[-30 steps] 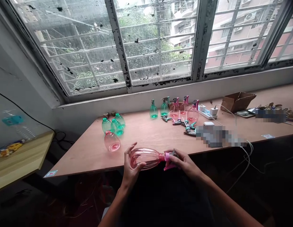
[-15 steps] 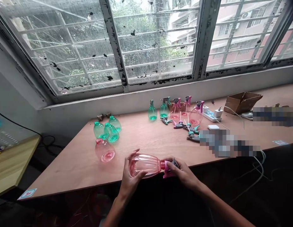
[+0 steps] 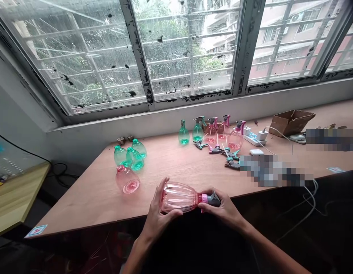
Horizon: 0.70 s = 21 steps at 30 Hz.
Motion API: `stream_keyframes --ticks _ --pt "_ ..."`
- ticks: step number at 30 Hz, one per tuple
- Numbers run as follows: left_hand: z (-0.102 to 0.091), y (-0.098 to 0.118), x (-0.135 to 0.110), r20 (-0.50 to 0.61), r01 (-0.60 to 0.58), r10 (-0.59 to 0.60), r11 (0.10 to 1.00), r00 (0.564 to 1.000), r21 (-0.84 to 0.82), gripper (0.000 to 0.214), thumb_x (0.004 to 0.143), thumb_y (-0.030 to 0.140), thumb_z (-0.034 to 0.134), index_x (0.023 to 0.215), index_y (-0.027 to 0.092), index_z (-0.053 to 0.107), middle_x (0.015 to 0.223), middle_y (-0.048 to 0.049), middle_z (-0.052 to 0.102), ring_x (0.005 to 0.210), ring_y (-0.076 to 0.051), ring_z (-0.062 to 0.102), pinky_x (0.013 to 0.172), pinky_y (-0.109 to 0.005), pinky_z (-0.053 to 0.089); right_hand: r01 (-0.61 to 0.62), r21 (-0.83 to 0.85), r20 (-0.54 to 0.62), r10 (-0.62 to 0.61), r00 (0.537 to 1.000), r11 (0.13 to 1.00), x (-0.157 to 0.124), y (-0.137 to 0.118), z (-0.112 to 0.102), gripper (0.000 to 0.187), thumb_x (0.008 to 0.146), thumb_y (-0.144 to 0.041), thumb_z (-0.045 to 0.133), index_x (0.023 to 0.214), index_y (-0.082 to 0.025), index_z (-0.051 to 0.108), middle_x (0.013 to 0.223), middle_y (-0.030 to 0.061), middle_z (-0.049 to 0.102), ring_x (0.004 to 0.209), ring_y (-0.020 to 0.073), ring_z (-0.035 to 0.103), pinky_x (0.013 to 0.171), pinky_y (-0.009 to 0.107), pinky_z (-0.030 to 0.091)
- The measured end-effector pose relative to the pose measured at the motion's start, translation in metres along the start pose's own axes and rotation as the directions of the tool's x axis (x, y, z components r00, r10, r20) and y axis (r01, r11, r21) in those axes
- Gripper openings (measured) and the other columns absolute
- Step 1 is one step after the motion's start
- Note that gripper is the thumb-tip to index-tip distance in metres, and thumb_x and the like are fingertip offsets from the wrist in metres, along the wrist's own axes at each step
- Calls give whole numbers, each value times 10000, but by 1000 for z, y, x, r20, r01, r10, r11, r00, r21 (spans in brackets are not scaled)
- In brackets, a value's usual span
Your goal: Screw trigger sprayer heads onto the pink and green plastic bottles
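A clear pink spray bottle (image 3: 180, 196) lies sideways between my hands, above the table's front edge. My left hand (image 3: 159, 213) is closed round its base, thumb on the near side and fingers on the far side. At the neck, my right hand (image 3: 220, 207) grips the spray head (image 3: 212, 199), which has a pink collar and a grey top. The fingers of that hand partly cover the trigger. Left of my hands stand an open pink bottle (image 3: 127, 179) and several open green bottles (image 3: 134, 159).
Several bottles with spray heads, one a green spray bottle (image 3: 183, 133), line the back. Loose spray heads (image 3: 215, 150) lie before them. Farther right are a power strip (image 3: 255, 137), a white case (image 3: 256, 152) and a cardboard box (image 3: 292, 122). The wooden table (image 3: 88, 201) ends just under my hands.
The spray head has turned on the bottle's neck, so its grey top now faces me. Both hands and the bottle have shifted slightly right.
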<state>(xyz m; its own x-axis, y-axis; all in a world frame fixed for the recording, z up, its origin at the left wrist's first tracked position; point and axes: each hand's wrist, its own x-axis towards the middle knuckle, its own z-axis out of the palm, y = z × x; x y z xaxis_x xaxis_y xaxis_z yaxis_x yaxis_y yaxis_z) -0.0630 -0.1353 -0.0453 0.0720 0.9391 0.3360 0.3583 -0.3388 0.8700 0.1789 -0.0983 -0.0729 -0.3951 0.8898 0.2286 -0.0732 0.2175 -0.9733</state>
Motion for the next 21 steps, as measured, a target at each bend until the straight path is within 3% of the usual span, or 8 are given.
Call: stream_keyframes --ticks 4,8,13,16,18,21 --pt "-3 7 -12 80 63 -67 997 995 43 947 792 396 751 1524 327 154 1504 -100 420 1372 -306 409 1154 -476 304 70 -98 -4 -70 998 993 -13 -6 -1 272 816 -391 751 970 -176 693 812 23 696 684 170 651 635 280 532" --pt "-4 16 -26 132 44 -52 997 990 62 1032 754 366 793 1529 327 112 1552 -114 340 1405 -313 362 1151 -480 320 85 -86 26 -83 996 993 -31 -16 0 255 829 -378 740 981 -180 687 844 32 708 695 176 667 654 289 546" --pt "-2 30 -44 132 -73 60 993 989 94 1101 665 340 862 1511 346 158 1588 -91 260 1455 -315 262 1194 -486 239 -63 153 65 54 996 986 -50 -29 6 286 818 -401 749 928 -159 641 737 19 686 635 171 674 644 324 588" --pt "-1 37 -53 99 -108 96 986 990 126 1059 687 344 847 1506 364 176 1594 -75 250 1464 -311 243 1205 -487 202 -129 274 104 104 989 953 -57 -31 9 318 802 -411 763 921 -155 618 742 17 683 618 166 676 637 337 598" --pt "-1 41 -58 95 -63 53 993 994 100 1105 688 363 845 1520 368 118 1603 -82 233 1460 -317 254 1200 -491 209 -108 264 96 85 992 959 -60 -30 11 311 803 -402 764 923 -156 617 733 10 680 613 160 671 633 322 591" --pt "1 40 -62 126 99 -85 988 988 -116 1108 743 502 764 1538 310 17 1610 -136 199 1417 -348 343 1149 -495 318 -40 144 57 32 998 989 -63 -27 13 303 804 -395 765 945 -162 632 720 4 681 620 158 665 626 294 572"
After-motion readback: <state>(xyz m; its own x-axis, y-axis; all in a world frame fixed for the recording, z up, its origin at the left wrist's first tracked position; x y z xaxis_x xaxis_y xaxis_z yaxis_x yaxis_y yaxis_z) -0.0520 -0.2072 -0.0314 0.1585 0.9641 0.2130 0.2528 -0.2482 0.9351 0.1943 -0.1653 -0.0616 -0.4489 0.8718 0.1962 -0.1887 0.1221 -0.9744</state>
